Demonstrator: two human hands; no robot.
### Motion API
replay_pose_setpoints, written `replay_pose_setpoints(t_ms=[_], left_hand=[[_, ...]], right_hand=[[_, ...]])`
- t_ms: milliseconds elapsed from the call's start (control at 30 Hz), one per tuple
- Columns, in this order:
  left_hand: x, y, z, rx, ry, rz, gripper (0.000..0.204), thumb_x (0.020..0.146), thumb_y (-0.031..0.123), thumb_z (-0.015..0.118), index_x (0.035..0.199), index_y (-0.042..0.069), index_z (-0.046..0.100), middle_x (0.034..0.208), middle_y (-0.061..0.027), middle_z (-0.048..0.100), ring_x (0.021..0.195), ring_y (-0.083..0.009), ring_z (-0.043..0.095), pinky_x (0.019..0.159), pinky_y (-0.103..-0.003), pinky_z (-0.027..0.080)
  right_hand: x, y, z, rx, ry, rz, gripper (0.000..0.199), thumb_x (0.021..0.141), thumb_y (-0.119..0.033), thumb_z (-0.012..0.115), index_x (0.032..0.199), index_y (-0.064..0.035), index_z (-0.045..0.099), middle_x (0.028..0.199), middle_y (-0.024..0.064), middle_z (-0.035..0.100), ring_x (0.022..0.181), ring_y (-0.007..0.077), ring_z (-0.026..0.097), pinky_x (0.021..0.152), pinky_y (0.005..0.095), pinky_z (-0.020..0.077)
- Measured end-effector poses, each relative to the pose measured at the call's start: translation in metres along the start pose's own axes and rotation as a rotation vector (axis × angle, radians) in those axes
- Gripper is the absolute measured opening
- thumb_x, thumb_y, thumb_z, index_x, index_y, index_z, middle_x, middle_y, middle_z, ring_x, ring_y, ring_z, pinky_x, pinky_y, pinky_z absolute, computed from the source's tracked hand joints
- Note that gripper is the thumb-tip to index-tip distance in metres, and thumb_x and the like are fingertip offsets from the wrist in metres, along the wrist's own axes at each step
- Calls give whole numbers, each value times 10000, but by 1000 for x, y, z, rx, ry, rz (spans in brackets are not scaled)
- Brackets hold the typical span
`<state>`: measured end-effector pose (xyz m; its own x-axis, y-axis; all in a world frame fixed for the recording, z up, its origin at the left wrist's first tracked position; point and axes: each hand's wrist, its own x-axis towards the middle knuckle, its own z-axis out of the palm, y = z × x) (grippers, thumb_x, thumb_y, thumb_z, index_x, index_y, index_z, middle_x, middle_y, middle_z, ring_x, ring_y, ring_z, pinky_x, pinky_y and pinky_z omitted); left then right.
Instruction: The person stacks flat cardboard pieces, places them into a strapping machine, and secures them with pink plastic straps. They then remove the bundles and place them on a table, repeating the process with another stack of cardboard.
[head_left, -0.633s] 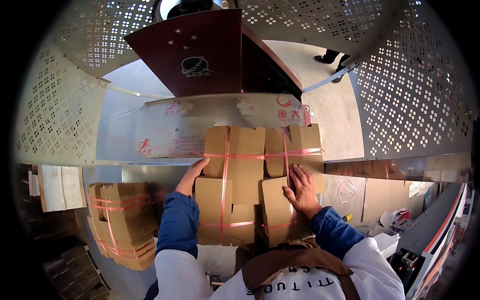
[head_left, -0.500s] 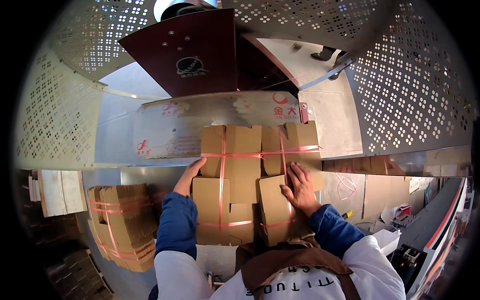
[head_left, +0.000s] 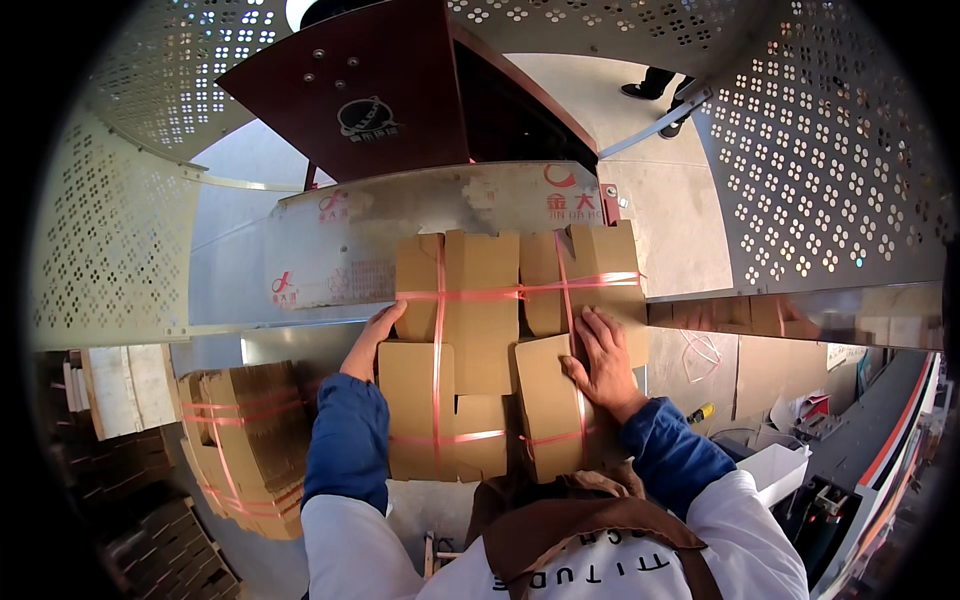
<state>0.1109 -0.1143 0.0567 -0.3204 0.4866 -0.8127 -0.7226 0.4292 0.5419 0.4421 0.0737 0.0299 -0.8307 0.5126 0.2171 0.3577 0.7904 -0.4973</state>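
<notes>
A bundle of flat brown cardboard pieces, tied lengthwise and across with pink plastic straps, lies in front of my body. My left hand grips its left edge, the fingertips at the bundle's side and partly hidden. On top of the right part rests my right hand, fingers stretched forward and thumb apart, close beside a lengthwise strap. The bundle's far end overlaps a pale metal plate with red print, and its near end reaches toward my brown apron.
Another strapped cardboard bundle stands at left, above darker stacks. Ahead is a dark red machine panel between perforated metal guards. A white bin and a yellow-handled tool lie at right. A person's feet show beyond.
The view has tilted slightly, so the machine panel and the bundle appear a little higher. Both hands keep nearly the same places on the bundle.
</notes>
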Motion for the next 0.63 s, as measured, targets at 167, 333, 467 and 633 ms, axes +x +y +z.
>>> replay_pose_setpoints(t_ms=[167,333,467,633], left_hand=[[2,1,1,17,41,-30,606,910,484,665,1344,80,539,1188,-52,631,960,-177,640,779,-323,540],[8,0,-6,-5,-15,-19,650,906,467,679,1373,50,505,1258,-78,598,1057,-194,614,856,-352,523],[15,-4,-11,17,35,-18,601,926,479,649,1361,82,531,1209,-47,629,999,-174,633,810,-328,533],[24,-10,-20,7,-83,-74,628,928,476,649,1402,96,492,1266,-62,601,1037,-190,624,834,-336,532]], right_hand=[[0,-2,0,17,8,8,606,831,-285,713,1303,46,528,1394,207,474,1304,398,413,1093,494,346],[1,-2,-4,49,8,17,553,835,-236,707,1289,27,535,1395,208,476,1306,405,426,1089,500,358],[-19,6,-22,165,235,143,374,888,-155,646,1214,8,564,1265,195,552,1205,387,505,1043,447,401],[-74,45,-10,589,358,944,449,986,-269,588,1334,1,508,1334,138,557,1228,317,518,1066,406,388]])
